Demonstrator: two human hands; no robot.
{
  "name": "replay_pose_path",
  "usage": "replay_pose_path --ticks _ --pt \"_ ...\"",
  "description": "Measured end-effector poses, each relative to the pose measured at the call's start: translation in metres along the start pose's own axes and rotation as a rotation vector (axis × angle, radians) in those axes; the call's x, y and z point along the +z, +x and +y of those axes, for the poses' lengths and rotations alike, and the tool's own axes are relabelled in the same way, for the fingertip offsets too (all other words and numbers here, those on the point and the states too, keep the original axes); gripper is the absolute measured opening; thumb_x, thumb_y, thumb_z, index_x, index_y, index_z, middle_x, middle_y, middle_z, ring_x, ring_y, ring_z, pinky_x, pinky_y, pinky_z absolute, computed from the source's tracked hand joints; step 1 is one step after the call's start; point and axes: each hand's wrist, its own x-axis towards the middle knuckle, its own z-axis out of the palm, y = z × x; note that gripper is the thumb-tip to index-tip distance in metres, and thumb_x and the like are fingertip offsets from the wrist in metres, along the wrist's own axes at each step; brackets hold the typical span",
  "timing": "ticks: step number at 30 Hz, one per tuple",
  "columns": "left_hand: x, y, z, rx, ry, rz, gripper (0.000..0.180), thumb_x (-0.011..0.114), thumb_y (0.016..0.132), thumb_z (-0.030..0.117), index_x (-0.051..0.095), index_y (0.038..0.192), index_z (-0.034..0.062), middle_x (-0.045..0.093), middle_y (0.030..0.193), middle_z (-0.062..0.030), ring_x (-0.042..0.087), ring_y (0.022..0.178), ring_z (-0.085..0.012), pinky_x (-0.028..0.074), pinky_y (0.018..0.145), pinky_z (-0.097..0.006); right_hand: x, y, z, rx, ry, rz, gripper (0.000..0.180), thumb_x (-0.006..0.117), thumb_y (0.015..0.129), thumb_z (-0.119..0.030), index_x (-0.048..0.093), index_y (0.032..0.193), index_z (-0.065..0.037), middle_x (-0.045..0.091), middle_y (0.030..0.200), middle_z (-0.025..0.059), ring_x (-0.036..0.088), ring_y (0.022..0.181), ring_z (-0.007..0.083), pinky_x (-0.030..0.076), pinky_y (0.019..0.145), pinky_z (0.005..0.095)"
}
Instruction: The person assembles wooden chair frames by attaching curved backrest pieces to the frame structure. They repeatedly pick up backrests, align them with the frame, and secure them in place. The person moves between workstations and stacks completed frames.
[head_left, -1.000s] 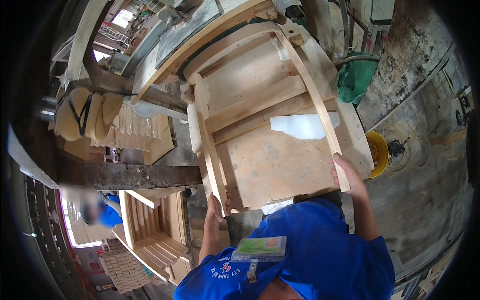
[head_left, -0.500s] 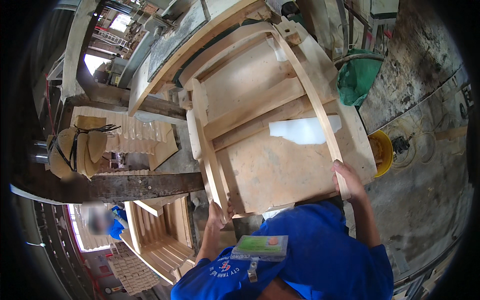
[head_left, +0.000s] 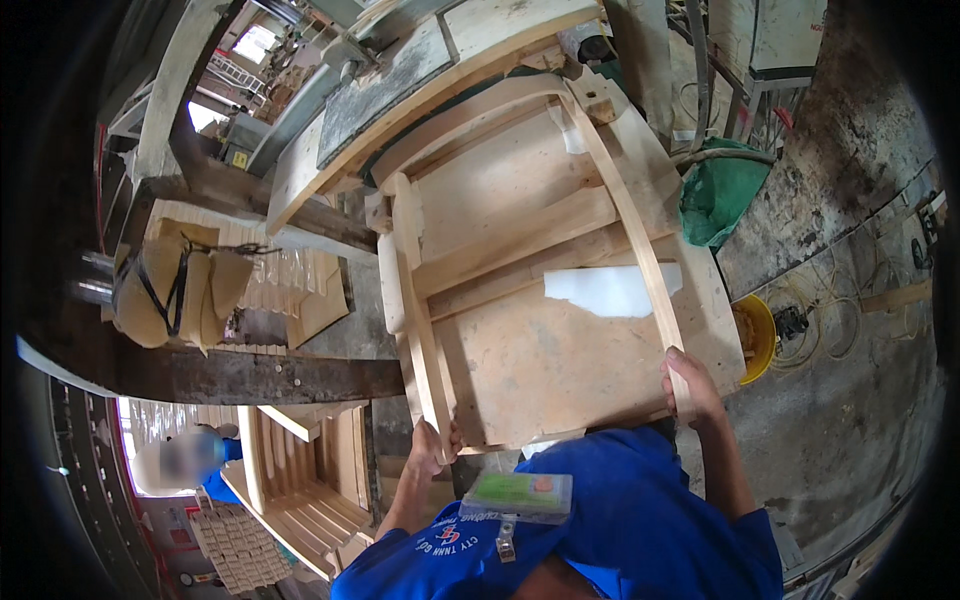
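A pale wooden frame [head_left: 637, 235] lies in front of me on a plywood-topped bench [head_left: 560, 385]. It has two long side rails, a curved far end and a crosspiece [head_left: 520, 240] between the rails. My left hand [head_left: 433, 446] is closed around the near end of the left rail. The near end of the right rail is in my right hand [head_left: 692, 385], thumb on top and fingers partly hidden underneath. A torn white sheet [head_left: 612, 290] rests on the plywood, partly beneath the right rail.
Beyond the frame stands a machine table [head_left: 385, 95] with a wooden edge. A yellow bucket [head_left: 757, 338] and a green cloth [head_left: 722, 195] are at the right. To the left are a dark beam [head_left: 260, 378], tied tan pads [head_left: 185, 290], slatted wooden furniture [head_left: 320, 490] and a person in blue.
The whole scene sits slightly lower in the picture as my head view shifts. Both hands keep their hold on the rail ends, and the frame stays in nearly the same place on the bench.
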Motion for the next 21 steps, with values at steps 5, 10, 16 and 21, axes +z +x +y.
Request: replay_pose_path --ticks 5,10,16,21 --pt "-0.007 0.004 -0.002 -0.052 -0.036 0.030 0.055 0.023 0.104 0.051 0.055 0.098 0.0070 0.058 0.069 -0.0081 0.056 0.052 -0.0228 0.038 0.039 -0.034 0.002 -0.004 0.002 -0.047 0.006 -0.038 0.041 0.062 0.099 -0.051 0.057 0.097 -0.010 0.054 0.062 -0.0008 0.048 0.041 0.0097 0.041 0.038 0.0258" --pt "-0.006 0.007 -0.008 0.012 -0.005 0.014 0.051 0.025 0.103 0.048 0.056 0.093 0.0083 0.056 0.065 -0.0072 0.053 0.050 -0.0234 0.036 0.039 -0.035 0.001 -0.003 0.002 -0.046 -0.005 -0.022 0.043 0.061 0.100 -0.052 0.056 0.098 -0.009 0.053 0.062 -0.0003 0.049 0.041 0.0098 0.042 0.038 0.0252" --pt "-0.008 0.013 -0.009 0.033 -0.045 -0.011 0.042 0.025 0.106 0.037 0.055 0.101 0.0069 0.056 0.074 -0.0090 0.054 0.056 -0.0228 0.043 0.046 -0.036 0.002 -0.005 0.003 -0.057 -0.013 -0.006 0.049 0.064 0.097 -0.056 0.057 0.102 -0.008 0.053 0.063 -0.0003 0.049 0.043 0.0102 0.041 0.038 0.0258" --pt "-0.011 0.014 -0.014 0.111 -0.123 -0.058 0.041 0.025 0.109 0.035 0.053 0.116 0.0055 0.057 0.087 -0.0101 0.056 0.063 -0.0207 0.048 0.050 -0.037 0.002 -0.005 0.004 -0.064 -0.015 0.003 0.053 0.065 0.096 -0.058 0.056 0.103 -0.006 0.053 0.063 0.0009 0.047 0.041 0.0118 0.040 0.037 0.0278"
